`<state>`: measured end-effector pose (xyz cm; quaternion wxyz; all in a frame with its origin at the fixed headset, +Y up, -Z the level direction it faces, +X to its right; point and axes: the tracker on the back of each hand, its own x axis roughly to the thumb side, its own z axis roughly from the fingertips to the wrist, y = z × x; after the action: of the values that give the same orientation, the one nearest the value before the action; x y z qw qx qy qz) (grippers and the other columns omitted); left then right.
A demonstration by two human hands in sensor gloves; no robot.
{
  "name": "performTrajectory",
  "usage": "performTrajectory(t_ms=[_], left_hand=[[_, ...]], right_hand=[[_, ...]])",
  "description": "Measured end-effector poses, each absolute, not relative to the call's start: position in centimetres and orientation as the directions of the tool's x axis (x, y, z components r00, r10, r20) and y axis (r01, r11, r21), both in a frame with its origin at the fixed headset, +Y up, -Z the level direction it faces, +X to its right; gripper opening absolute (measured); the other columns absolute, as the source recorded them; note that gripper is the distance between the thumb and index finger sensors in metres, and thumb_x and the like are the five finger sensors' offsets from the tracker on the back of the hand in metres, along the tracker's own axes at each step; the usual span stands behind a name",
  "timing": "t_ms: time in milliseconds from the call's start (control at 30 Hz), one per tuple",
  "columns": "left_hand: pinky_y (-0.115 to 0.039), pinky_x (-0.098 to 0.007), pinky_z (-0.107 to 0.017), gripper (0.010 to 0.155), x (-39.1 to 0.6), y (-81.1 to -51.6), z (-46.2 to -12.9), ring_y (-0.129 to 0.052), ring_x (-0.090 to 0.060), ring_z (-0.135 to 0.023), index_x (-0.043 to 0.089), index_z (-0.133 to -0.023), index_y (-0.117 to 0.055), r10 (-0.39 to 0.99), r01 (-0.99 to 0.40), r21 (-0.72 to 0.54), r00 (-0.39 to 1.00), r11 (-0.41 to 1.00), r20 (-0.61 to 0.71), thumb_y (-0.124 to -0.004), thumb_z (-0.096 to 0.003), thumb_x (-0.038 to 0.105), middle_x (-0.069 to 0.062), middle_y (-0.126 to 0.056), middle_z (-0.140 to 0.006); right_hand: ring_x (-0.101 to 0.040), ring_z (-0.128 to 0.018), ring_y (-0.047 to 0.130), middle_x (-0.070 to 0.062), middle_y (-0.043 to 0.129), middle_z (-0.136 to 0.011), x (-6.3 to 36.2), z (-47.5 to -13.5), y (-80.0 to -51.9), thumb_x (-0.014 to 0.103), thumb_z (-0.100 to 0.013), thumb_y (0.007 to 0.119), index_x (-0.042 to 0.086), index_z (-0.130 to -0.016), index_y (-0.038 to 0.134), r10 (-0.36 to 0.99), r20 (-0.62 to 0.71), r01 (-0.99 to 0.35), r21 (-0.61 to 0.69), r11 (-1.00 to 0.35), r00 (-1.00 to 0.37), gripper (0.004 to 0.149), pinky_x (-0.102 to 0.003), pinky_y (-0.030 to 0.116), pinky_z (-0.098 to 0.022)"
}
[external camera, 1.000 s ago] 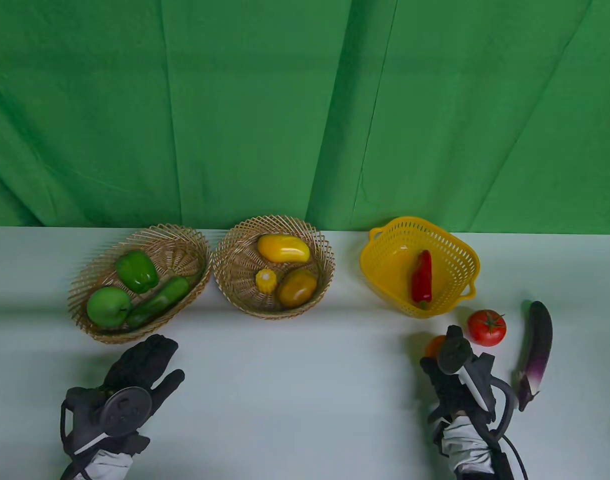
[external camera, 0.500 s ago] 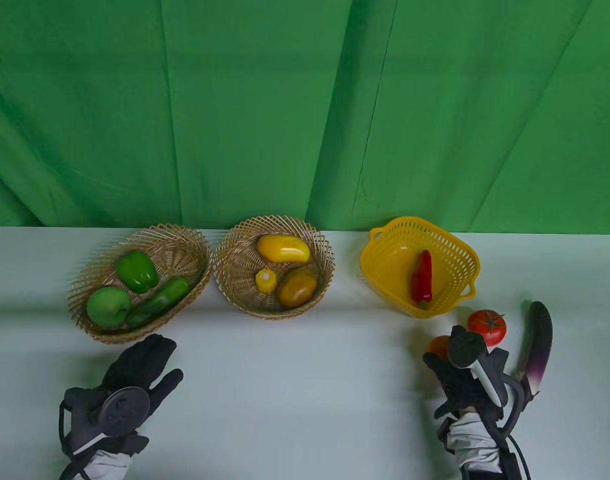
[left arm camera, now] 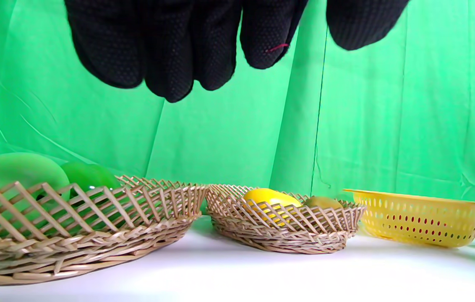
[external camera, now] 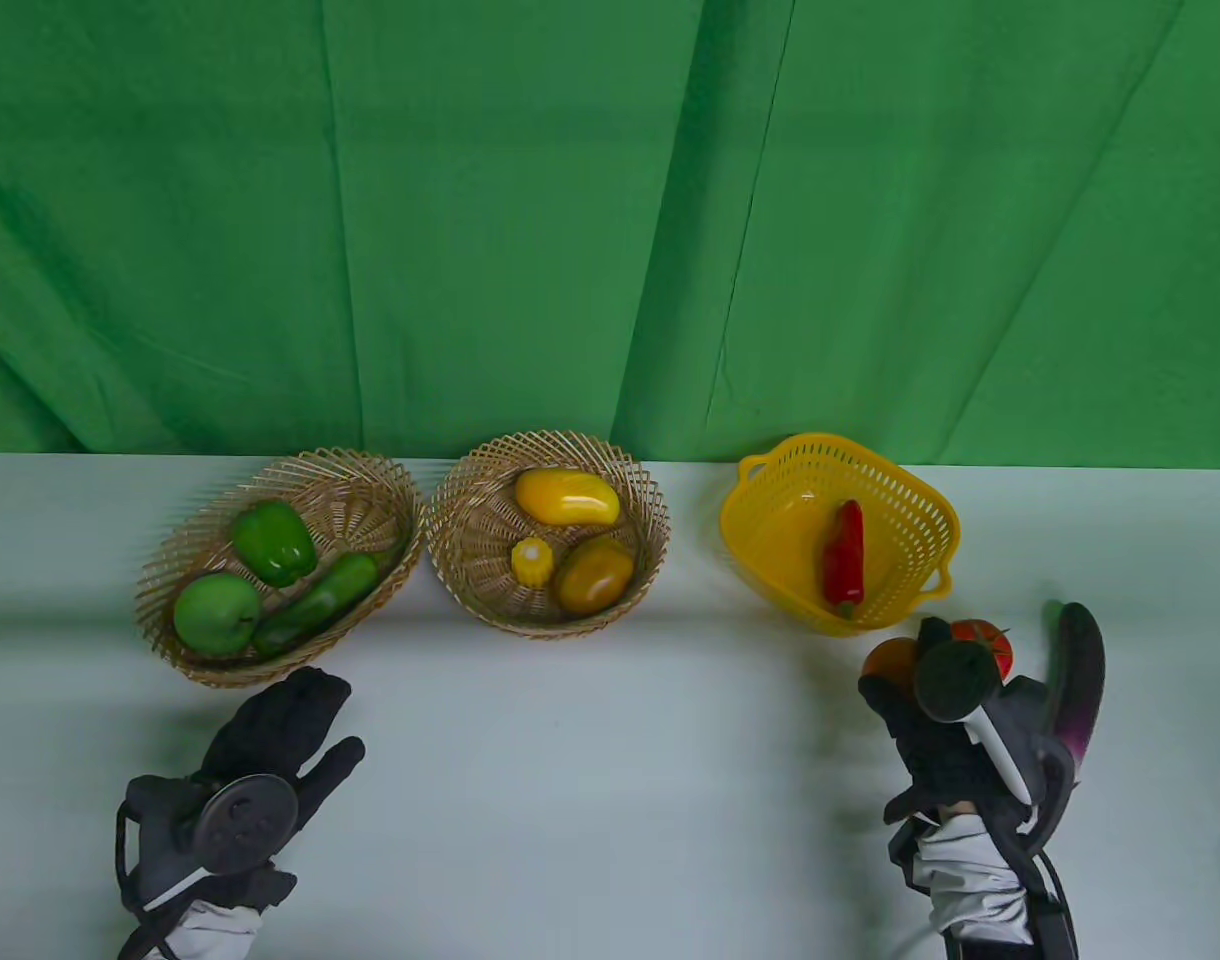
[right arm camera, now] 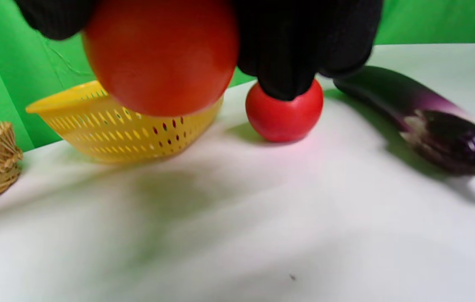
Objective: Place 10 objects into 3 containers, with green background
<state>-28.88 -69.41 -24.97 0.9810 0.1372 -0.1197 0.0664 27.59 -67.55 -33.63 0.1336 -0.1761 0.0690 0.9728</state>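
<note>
A white table (external camera: 590,800) stands before a green backdrop (external camera: 570,220). The right hand (external camera: 955,725) grips an orange-red fruit (right arm camera: 160,54); the left hand (external camera: 260,760) hangs with fingers spread, holding nothing.

The right grip (external camera: 955,730) holds a round orange-red fruit (right arm camera: 160,54) above the white tabletop (external camera: 590,760). Just beyond it stands the yellow perforated plastic basket (external camera: 910,510), with a long red chilli pepper (external camera: 844,550) inside. Behind the grip's fingers lies a round red tomato (right arm camera: 284,112); to its right, a long purple eggplant (external camera: 1080,670). Far to its left sit two woven wicker baskets (external camera: 200,540), with the left grip (external camera: 270,745) before them.
</note>
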Motion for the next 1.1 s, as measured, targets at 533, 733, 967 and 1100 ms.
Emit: performTrajectory(t_ms=[533, 733, 967, 1100], left_hand=[[-0.076, -0.055, -0.063, 0.065, -29.1, -69.3, -25.0, -0.085, -0.037, -0.096, 0.027, -0.112, -0.060, 0.100, -0.166, 0.265, 0.964, 0.950, 0.246, -0.062, -0.0560, 0.059, -0.013, -0.075, -0.112], [-0.076, -0.055, -0.063, 0.065, -29.3, -69.3, -25.0, -0.085, -0.037, -0.096, 0.027, -0.112, -0.060, 0.098, -0.163, 0.267, 0.966, 0.950, 0.240, -0.062, -0.0560, 0.059, -0.013, -0.075, -0.112], [-0.076, -0.055, -0.063, 0.065, -29.3, -69.3, -25.0, -0.085, -0.037, -0.096, 0.027, -0.112, -0.060, 0.097, -0.160, 0.264, 0.967, 0.951, 0.236, -0.062, -0.0560, 0.059, -0.013, -0.075, -0.112], [-0.076, -0.055, -0.063, 0.065, -29.3, -69.4, -25.0, -0.085, -0.037, -0.097, 0.026, -0.112, -0.060, 0.093, -0.153, 0.257, 0.968, 0.954, 0.233, -0.062, -0.0561, 0.059, -0.013, -0.075, -0.112]], right_hand=[[-0.046, -0.081, 0.080, -0.030, 0.064, -0.108, 23.9, -38.5, -63.8, 0.064, -0.055, 0.063, 0.026, -0.118, 0.018, 0.241, -0.354, -0.256, -0.003, -0.967, -0.904, 0.086, -0.056, 0.069, -0.063], [-0.046, -0.081, 0.080, -0.029, 0.063, -0.108, 21.8, -40.9, -63.9, 0.064, -0.055, 0.063, 0.027, -0.118, 0.018, 0.215, -0.364, -0.231, 0.001, -0.973, -0.906, 0.086, -0.056, 0.068, -0.064], [-0.045, -0.081, 0.080, -0.028, 0.063, -0.108, 20.4, -43.1, -64.9, 0.064, -0.054, 0.063, 0.028, -0.118, 0.019, 0.221, -0.401, -0.242, 0.003, -0.970, -0.889, 0.086, -0.056, 0.068, -0.064], [-0.045, -0.082, 0.079, -0.027, 0.063, -0.109, 19.9, -44.0, -65.7, 0.065, -0.054, 0.064, 0.029, -0.118, 0.019, 0.153, -0.427, -0.173, 0.009, -0.985, -0.891, 0.086, -0.056, 0.068, -0.064]])
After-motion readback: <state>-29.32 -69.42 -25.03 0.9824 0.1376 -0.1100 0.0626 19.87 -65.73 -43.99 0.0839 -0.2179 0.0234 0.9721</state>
